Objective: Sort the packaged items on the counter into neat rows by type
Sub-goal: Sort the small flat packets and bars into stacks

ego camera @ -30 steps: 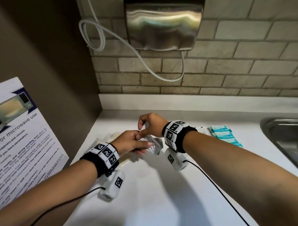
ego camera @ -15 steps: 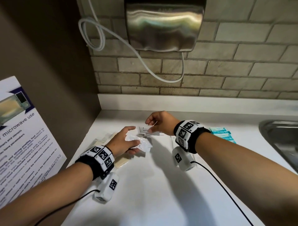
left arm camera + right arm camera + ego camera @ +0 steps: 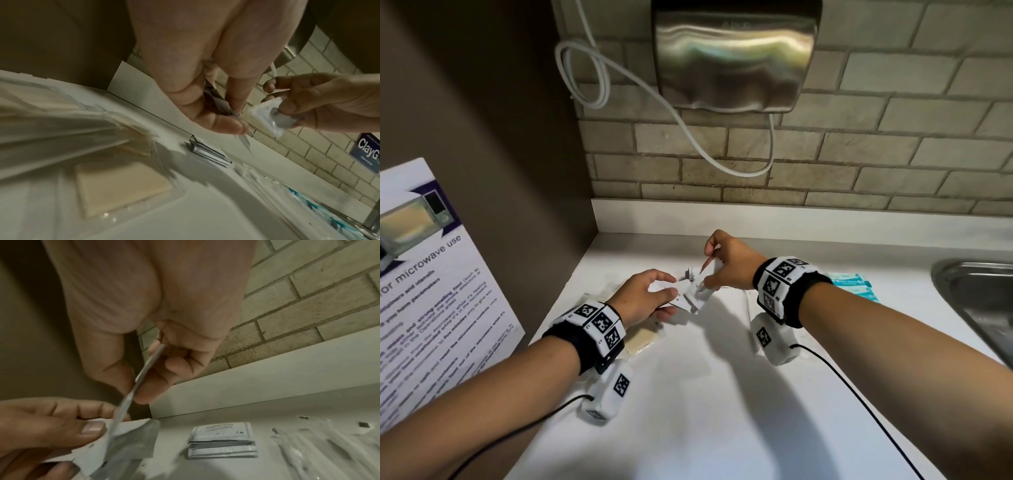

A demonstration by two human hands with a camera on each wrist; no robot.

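My left hand (image 3: 671,292) grips a small bundle of white sachets (image 3: 686,301), fanned out between thumb and fingers (image 3: 222,125). Just to its right, my right hand (image 3: 703,279) pinches a single white sachet (image 3: 269,116) from that bundle; it shows edge-on (image 3: 141,374) in the right wrist view. A neat stack of white shampoo sachets (image 3: 222,439) lies on the white counter (image 3: 705,411) near the back wall. Both hands hover a little above the counter.
Beige flat packets (image 3: 640,342) lie under my left wrist, clear-wrapped slim items (image 3: 298,451) lie right of the stack, and teal packets (image 3: 854,286) lie beyond my right wrist. A steel sink (image 3: 976,308) is at the right, a hand dryer (image 3: 732,58) hangs above, and a microwave poster (image 3: 431,274) stands at the left.
Half a second ago my right hand was apart, at the back of the counter with a sachet. It has come back to the left hand's bundle and pinches another sachet.
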